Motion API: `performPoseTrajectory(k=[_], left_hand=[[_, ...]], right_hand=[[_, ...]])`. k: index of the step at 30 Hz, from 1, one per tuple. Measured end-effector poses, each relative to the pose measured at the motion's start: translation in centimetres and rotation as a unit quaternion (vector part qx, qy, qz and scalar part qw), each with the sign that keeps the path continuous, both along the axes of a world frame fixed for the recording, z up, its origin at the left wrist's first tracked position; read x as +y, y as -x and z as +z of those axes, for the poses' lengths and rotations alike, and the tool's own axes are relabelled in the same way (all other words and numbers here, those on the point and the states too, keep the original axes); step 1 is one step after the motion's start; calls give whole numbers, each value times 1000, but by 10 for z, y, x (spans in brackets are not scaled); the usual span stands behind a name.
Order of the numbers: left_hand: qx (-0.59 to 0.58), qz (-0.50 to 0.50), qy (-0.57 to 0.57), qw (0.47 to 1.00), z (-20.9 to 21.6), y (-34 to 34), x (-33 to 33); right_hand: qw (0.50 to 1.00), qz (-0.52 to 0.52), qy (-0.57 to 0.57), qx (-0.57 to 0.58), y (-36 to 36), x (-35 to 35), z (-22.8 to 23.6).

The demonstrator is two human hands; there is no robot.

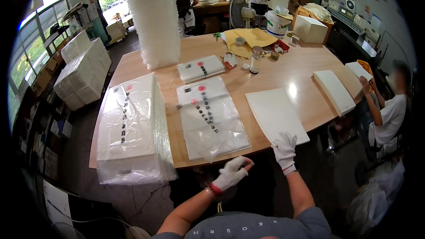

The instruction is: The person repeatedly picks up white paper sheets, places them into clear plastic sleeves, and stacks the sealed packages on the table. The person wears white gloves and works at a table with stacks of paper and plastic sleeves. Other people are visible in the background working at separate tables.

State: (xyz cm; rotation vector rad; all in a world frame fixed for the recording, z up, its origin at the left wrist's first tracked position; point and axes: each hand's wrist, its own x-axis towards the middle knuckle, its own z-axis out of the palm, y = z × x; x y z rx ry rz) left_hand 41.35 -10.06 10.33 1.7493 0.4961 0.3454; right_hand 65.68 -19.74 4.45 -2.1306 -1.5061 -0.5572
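Note:
My left hand [232, 173], in a white glove with bare fingertips, hangs just off the table's front edge. Its fingers are loosely bent and apart, with nothing seen in them. My right hand [284, 151], also gloved, rests with outstretched fingers on the near edge of a stack of white paper sheets [276, 114]. Left of that stack lies a flat pile of printed clear plastic bags [217, 126]. Farther left, tall paper stacks in printed plastic bags [119, 128] overhang the front edge a little.
A tall column of white wrapping [152, 22] stands behind a folded bag bundle [201, 68]. A jar [255, 59], a spare glove [230, 60] and yellow paper [252, 37] lie at the back. At right, a seated person [389, 110] handles paper beside another stack [334, 92].

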Motion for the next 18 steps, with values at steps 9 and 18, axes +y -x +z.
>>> performPoseTrajectory(k=[9,18], left_hand=[[43,13,314,948,-95,-46,-5],[206,81,-452,864,-64,-35,-76]], right_hand=[[942,184,46,275,-3,-77,-26],[661,72,-137,734,87,-23,-35]])
